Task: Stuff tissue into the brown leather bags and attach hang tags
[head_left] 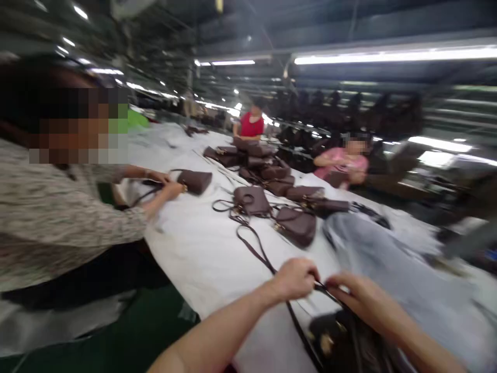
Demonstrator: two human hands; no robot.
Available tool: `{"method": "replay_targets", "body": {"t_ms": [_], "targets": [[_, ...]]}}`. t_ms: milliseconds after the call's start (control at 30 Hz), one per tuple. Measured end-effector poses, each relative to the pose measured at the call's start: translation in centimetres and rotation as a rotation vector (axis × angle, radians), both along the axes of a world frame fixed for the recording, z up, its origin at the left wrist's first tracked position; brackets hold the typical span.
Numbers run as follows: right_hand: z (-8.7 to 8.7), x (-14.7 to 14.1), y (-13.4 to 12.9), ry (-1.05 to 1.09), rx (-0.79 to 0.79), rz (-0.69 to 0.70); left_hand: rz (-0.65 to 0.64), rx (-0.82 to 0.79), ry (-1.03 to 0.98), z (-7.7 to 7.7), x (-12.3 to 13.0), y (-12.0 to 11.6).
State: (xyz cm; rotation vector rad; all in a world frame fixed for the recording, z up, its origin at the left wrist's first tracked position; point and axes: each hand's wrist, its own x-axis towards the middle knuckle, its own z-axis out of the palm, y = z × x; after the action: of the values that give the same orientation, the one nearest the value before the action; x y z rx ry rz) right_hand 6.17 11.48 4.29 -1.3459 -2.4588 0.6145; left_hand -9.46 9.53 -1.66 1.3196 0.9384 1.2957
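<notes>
My left hand (295, 278) is closed around a thin dark strap (254, 243), which trails away across the white table cover. Close by on the right, my right hand (359, 292) pinches a piece of the strap between thumb and fingers. Below it lies a dark brown handbag (330, 336) with gold-coloured metal fittings, partly hidden by my right forearm and cut off by the lower edge. Motion blur hides how the strap joins the bag.
Several brown handbags (297, 225) with straps lie along the white-covered table (186, 228). Grey-white sheeting (373, 248) is bunched on the right. At left a person in a patterned shirt (73, 217) handles another brown bag (196, 181). Two people work farther back.
</notes>
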Motion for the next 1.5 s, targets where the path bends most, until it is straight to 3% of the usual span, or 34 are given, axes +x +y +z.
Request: {"method": "replay_targets", "body": {"t_ms": [100, 167, 333, 500, 633, 1267, 1500], "targets": [[0.2, 4.3, -3.4, -0.262, 0.077, -0.121, -0.167, -0.005, -0.007, -1.3, 3.6, -0.1], [0.3, 4.5, -3.7, -0.408, 0.103, -0.119, -0.198, -0.004, -0.028, -1.8, 3.8, 0.7], [0.4, 3.3, -2.6, -0.52, 0.111, -0.167, -0.244, -0.074, -0.142, -2.8, 4.0, 1.7], [0.5, 3.4, -2.9, -0.557, 0.105, -0.207, -0.265, -0.19, -0.336, -3.9, 5.3, 0.4], [0.7, 3.5, -3.0, -0.57, 0.108, -0.216, -0.2, -0.265, -0.495, -4.2, 6.2, -0.3], [0.1, 3.4, -2.7, -0.565, 0.171, -0.237, -0.158, -0.33, -0.503, -4.3, 6.3, 0.4], [-0.3, 4.7, -3.4, -0.552, 0.134, -0.292, -0.27, -0.361, -0.561, -5.3, 6.9, -0.6]]}}
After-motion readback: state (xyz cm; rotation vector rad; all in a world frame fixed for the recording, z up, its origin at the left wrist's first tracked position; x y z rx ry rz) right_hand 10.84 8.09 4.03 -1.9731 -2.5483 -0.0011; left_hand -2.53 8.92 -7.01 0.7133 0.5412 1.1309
